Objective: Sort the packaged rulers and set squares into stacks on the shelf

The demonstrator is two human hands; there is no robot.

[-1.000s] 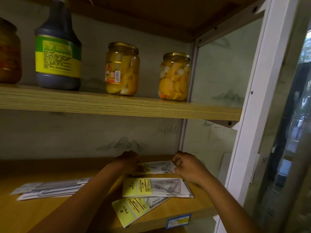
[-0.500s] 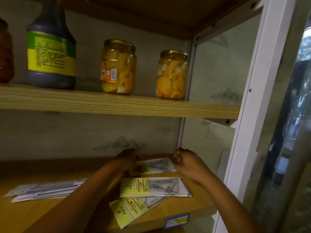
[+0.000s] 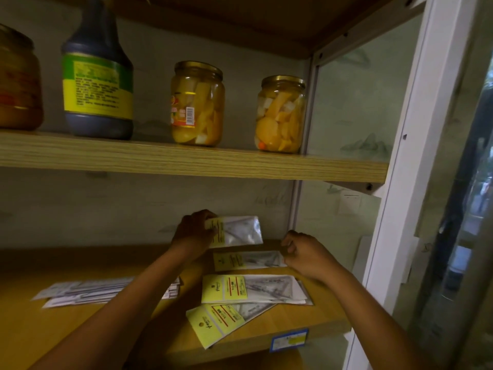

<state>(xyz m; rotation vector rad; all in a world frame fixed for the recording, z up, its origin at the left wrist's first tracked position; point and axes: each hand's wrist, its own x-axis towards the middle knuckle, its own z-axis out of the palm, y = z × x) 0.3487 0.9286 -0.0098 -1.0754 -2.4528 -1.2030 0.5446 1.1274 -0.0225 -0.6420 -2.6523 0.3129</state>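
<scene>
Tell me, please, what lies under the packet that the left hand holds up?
Below the lifted packet in the left hand, another yellow-headed packet lies flat on the lower shelf, with the right hand at its clear end. Whether more packets lie beneath it cannot be seen.

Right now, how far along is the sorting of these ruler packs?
Done: a long ruler stack lies at left. In hand: the left hand lifts one set-square pack while the right hand touches another pack. Left: the yellow-labelled pile and the skewed pack need squaring.
</scene>
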